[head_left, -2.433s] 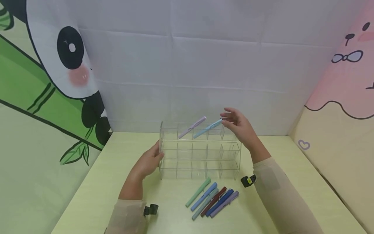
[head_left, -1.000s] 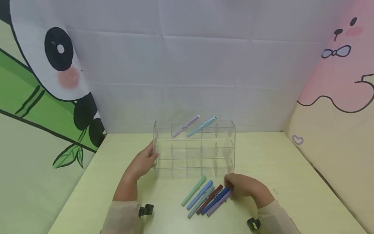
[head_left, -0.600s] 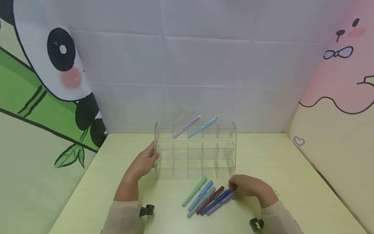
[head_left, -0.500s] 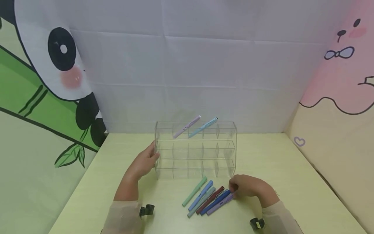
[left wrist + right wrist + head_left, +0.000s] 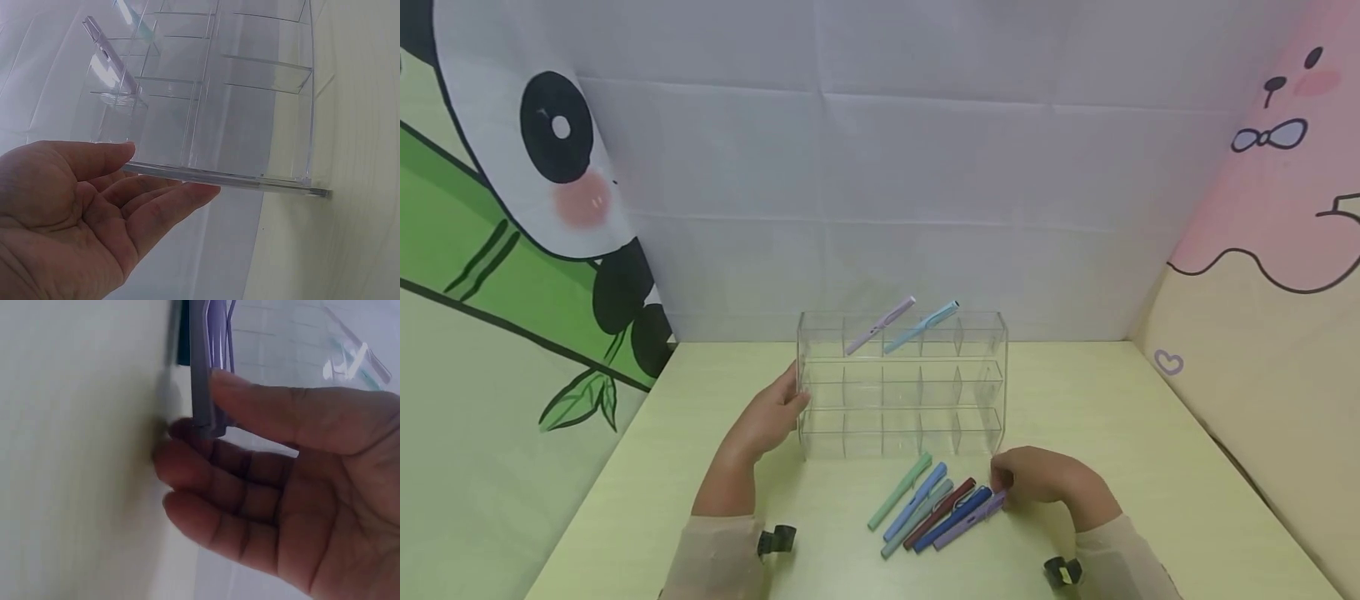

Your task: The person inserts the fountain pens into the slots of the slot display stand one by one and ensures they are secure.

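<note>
A clear acrylic pen rack (image 5: 902, 395) with three tiers of compartments stands on the table. My left hand (image 5: 771, 417) holds its left side panel, thumb in front and fingers behind, as the left wrist view shows. In the top tier lean a lilac pen (image 5: 880, 326) and a light blue pen (image 5: 922, 327). My right hand (image 5: 1043, 478) pinches the cap end of a purple pen (image 5: 211, 362) between thumb and index finger, its other fingers loosely curled below. This pen is the rightmost of a slanted row in front of the rack, close beside a dark blue pen (image 5: 952, 520).
Left of the dark blue pen lie a maroon pen (image 5: 938, 514), a grey-green pen (image 5: 917, 518), a blue pen (image 5: 914, 502) and a green pen (image 5: 898, 492). A white cloth backdrop (image 5: 925, 183) rises behind the table (image 5: 647, 517).
My right hand has left the light blue pen in the top tier, come down to the purple pen and pinched it. That pen has shifted slightly right. The left hand keeps its hold.
</note>
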Demonstrator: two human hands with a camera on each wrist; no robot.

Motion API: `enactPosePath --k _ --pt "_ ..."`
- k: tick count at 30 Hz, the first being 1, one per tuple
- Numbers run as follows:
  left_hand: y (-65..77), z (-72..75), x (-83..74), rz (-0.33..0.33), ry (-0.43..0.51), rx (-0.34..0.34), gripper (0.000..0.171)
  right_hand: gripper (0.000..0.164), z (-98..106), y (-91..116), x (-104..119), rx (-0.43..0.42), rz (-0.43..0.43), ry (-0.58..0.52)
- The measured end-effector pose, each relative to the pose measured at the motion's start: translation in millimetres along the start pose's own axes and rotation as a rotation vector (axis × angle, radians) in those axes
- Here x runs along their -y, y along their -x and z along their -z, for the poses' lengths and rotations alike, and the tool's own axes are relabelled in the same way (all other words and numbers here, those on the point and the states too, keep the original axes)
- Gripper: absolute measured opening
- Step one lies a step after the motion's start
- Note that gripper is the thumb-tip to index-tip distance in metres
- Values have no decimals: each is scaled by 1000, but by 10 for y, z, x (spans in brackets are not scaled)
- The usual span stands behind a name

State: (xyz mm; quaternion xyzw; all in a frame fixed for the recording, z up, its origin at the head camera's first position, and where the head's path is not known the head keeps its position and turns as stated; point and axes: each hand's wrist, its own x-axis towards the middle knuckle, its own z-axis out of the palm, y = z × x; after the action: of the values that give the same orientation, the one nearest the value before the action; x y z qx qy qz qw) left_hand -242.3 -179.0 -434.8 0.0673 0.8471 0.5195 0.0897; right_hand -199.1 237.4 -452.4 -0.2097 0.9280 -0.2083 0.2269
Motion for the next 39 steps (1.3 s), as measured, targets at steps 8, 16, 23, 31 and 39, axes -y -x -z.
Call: enactPosePath --k 8,16,23,31,39 --pt "-3 -4 13 -5 -1 0 64 10 189 47 -107 -37 138 -181" --pt "-5 2 24 -13 -8 -1 64 15 261 62 -109 -79 252 -491" --pt "1 4 17 -23 -5 5 64 23 257 33 -143 -125 354 -692" --pt "-24 8 13 -17 -12 7 63 26 286 -69 -172 -397 447 -797" --pt "-24 4 12 -20 -9 9 63 37 625 -192 5 -649 418 -946"
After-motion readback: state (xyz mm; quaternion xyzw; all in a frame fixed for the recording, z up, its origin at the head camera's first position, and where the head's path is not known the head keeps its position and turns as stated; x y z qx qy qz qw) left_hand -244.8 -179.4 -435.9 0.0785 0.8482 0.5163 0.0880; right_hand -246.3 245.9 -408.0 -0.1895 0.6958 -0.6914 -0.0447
